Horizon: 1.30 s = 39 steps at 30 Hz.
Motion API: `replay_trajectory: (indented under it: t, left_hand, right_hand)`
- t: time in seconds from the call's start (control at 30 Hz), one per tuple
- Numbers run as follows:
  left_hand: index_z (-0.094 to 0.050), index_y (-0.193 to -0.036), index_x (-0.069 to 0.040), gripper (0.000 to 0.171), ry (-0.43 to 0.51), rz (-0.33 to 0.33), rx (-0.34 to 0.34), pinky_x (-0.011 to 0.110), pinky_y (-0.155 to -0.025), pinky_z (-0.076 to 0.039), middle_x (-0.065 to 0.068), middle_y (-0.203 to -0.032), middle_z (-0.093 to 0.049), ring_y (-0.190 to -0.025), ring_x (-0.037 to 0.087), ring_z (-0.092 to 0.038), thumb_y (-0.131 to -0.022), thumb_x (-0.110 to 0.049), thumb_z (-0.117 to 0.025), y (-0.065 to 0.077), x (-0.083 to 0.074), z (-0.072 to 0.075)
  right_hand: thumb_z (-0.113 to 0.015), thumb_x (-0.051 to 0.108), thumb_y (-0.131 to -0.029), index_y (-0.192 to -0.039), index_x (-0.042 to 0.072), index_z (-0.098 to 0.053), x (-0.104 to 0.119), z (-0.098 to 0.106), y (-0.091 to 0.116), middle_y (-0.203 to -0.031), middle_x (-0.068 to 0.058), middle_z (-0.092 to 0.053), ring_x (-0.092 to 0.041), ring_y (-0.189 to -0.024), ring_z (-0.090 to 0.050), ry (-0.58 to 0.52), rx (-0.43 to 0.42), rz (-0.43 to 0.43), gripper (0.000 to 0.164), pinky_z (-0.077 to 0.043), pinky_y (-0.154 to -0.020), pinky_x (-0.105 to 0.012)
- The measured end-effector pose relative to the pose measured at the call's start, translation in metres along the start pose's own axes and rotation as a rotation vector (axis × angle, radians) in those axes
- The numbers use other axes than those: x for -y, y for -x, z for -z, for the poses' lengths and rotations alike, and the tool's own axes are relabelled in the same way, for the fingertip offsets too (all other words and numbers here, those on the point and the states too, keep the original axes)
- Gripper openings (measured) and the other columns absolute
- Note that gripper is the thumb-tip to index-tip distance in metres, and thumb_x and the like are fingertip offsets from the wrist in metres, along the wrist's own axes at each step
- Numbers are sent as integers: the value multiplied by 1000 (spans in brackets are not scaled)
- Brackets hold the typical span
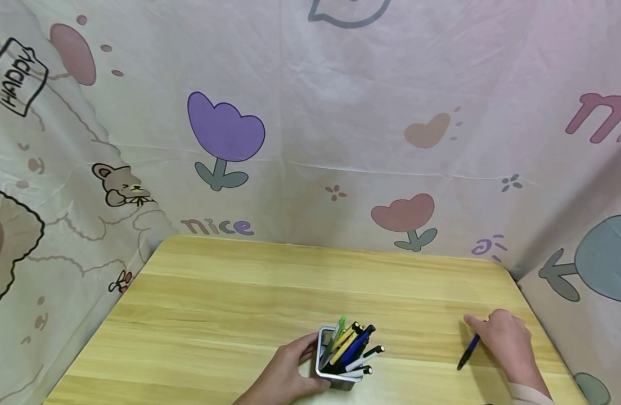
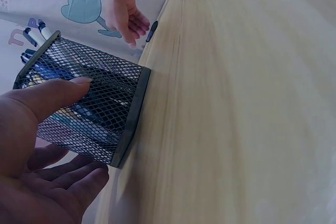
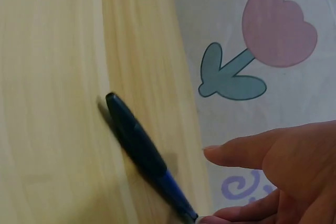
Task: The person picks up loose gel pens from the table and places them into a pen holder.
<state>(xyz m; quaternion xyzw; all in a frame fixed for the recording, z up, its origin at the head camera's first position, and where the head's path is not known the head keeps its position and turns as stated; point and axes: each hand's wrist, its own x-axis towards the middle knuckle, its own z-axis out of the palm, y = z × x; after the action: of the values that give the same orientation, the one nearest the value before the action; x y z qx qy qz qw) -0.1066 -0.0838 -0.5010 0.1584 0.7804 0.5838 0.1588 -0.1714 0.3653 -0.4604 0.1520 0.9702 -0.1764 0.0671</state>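
My left hand point(image 1: 288, 367) grips a black mesh pen holder point(image 2: 92, 95) on the wooden table, thumb on one side and fingers on the other. Several pens point(image 1: 352, 346) stand in it, with green, yellow, blue and white barrels, leaning toward its right side. Over at the right, my right hand point(image 1: 505, 340) is above a blue pen with a black end point(image 1: 469, 351) that lies on the tabletop. In the right wrist view the thumb point(image 3: 236, 153) is apart from this pen point(image 3: 142, 145), while a lower fingertip is right at its far end.
The light wooden table point(image 1: 239, 287) has its back edge against a printed cloth point(image 1: 315, 112) with tulips and lettering. Cloth also hangs along the left and right sides. The right hand is close to the table's right edge.
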Motion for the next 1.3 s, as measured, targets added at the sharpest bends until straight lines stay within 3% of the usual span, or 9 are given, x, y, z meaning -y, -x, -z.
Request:
replay_trajectory:
  t: [0.1, 0.2, 0.47, 0.7, 0.83, 1.03, 1.17, 1.3]
  left_hand:
    - [-49, -150, 0, 86, 6, -1, 2, 26, -108, -54, 21, -151, -56, -134, 33, -62, -76, -18, -90, 0, 0, 0]
    - [-49, -150, 0, 87, 2, 4, 0, 26, -108, -54, 22, -151, -56, -133, 34, -62, -75, -19, -90, 0, 0, 0]
    - [-49, -150, 0, 87, -5, 9, -8, 26, -108, -54, 20, -149, -57, -134, 34, -62, -76, -20, -89, 0, -1, 1]
    - [-49, -150, 0, 87, -10, 4, -8, 26, -108, -54, 20, -150, -57, -133, 33, -62, -75, -19, -89, 0, 0, 0]
    - [-49, -150, 0, 87, -3, 3, -6, 25, -108, -54, 20, -150, -57, -133, 33, -62, -75, -19, -89, 0, -1, 1]
    - [-49, -150, 0, 86, -2, -3, -2, 24, -107, -54, 20, -150, -57, -133, 32, -63, -76, -18, -89, -1, 0, 1]
    - [-49, -150, -1, 86, 1, -6, -3, 25, -108, -54, 20, -150, -57, -133, 32, -63, -76, -19, -89, 0, 1, 1]
    - [-49, -150, -1, 86, 7, 0, 0, 24, -107, -54, 20, -150, -57, -133, 31, -63, -76, -18, -89, 0, 0, 1]
  right_hand:
    - [-67, 48, -92, -59, 12, -47, -3, -3, -2, -59, 0, -40, -17, -59, -41, 2, 18, -10, 52, -33, -53, -29]
    - [-68, 44, -89, -58, 14, -46, -6, -4, -4, -59, 1, -38, -17, -59, -40, 10, 33, -12, 49, -32, -52, -29]
    - [-67, 32, -87, -65, 10, -50, -9, -2, -11, -64, -5, -47, -25, -67, -48, 23, 63, 0, 35, -35, -56, -30]
    - [-65, 26, -87, -55, 14, -57, -8, -4, -13, -48, 1, -58, -18, -51, -58, -20, 64, -23, 35, -38, -53, -28]
    - [-66, 26, -88, -56, 13, -62, -7, -4, -13, -48, 1, -60, -15, -48, -59, -50, 74, -50, 34, -39, -52, -27]
    - [-66, 24, -91, -82, 2, -75, -4, 2, -12, -59, 0, -68, -16, -56, -65, -146, 91, -49, 26, -45, -55, -28]
    - [-67, 22, -94, -101, -7, -72, 4, 7, -11, -74, -6, -73, -14, -63, -69, -200, 75, -13, 31, -53, -57, -29]
    - [-65, 17, -96, -110, -12, -67, 16, 11, -7, -87, -16, -75, -14, -67, -71, -287, 62, 12, 32, -62, -60, -32]
